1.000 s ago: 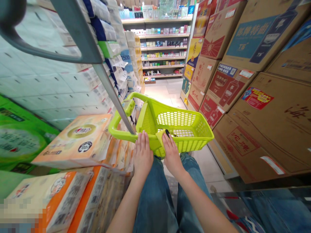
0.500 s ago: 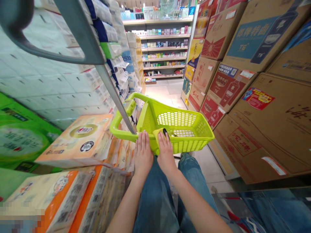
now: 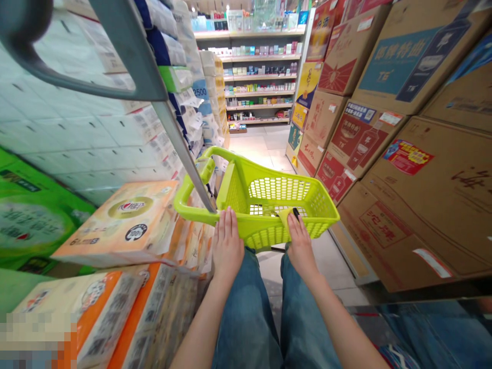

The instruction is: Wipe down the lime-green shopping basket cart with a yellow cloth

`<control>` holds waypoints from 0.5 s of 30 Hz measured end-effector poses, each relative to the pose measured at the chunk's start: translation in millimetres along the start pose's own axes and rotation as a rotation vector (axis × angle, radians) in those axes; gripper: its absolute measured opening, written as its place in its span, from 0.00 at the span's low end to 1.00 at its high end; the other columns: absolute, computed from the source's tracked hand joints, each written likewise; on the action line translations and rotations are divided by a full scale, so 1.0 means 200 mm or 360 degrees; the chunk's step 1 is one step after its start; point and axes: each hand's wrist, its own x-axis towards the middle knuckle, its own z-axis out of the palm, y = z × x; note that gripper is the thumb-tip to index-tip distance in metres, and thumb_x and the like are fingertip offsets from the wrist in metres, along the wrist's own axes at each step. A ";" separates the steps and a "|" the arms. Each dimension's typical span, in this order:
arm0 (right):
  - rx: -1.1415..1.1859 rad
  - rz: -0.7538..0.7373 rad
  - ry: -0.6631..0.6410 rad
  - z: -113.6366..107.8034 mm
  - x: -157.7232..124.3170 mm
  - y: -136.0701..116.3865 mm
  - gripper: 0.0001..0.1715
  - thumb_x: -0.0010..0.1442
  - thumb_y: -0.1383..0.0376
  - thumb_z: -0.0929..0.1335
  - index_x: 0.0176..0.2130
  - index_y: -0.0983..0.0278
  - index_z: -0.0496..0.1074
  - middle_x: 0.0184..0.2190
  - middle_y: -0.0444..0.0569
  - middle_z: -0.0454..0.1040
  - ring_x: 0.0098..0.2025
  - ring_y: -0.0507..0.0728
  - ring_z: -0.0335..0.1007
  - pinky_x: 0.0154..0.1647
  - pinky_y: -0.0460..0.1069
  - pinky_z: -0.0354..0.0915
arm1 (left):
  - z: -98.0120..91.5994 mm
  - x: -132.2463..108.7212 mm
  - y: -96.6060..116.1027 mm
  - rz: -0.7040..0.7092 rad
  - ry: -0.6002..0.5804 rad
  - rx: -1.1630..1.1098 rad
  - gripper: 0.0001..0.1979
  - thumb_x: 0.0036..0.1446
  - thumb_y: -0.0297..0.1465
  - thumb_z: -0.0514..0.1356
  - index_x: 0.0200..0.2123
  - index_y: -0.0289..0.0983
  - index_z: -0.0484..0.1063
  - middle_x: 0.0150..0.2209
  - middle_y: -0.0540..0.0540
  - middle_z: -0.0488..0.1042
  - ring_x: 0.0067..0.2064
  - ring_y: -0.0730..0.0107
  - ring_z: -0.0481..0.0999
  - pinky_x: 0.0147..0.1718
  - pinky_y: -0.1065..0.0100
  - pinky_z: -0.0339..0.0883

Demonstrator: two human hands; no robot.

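A lime-green plastic shopping basket [image 3: 261, 237] hangs low in front of my legs, its mesh walls showing the floor through them. My left hand [image 3: 227, 243] lies over its near rim, fingers curled across the edge. Further right along that rim, my right hand [image 3: 302, 245] presses a small yellow item [image 3: 283, 216] with a black tip against the basket. The item is partly hidden by my fingers, and I cannot tell exactly what it is. A grey metal pull handle [image 3: 132, 54] rises from the basket's left corner toward the upper left.
Stacked packs of tissue [image 3: 130, 220] fill the left side of the aisle, and brown cardboard cartons [image 3: 442, 195] wall the right. Store shelves of small goods [image 3: 261, 77] stand ahead, beyond a tiled floor [image 3: 261, 154]. My jeans show below the basket.
My right hand has slid rightward along the near rim, taking the yellow item with it. My left hand and the basket have hardly moved.
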 end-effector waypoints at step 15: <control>0.0408 -0.0142 -0.0253 0.12 0.15 -0.65 0.50 0.51 0.81 0.58 0.71 0.65 0.49 0.71 0.51 0.51 0.74 0.61 0.37 0.69 0.63 0.52 | 0.00 0.00 -0.02 -0.0020 0.0001 -0.0021 0.37 0.61 0.22 0.48 0.72 0.31 0.38 0.71 0.36 0.50 0.73 0.57 0.46 0.67 0.52 0.53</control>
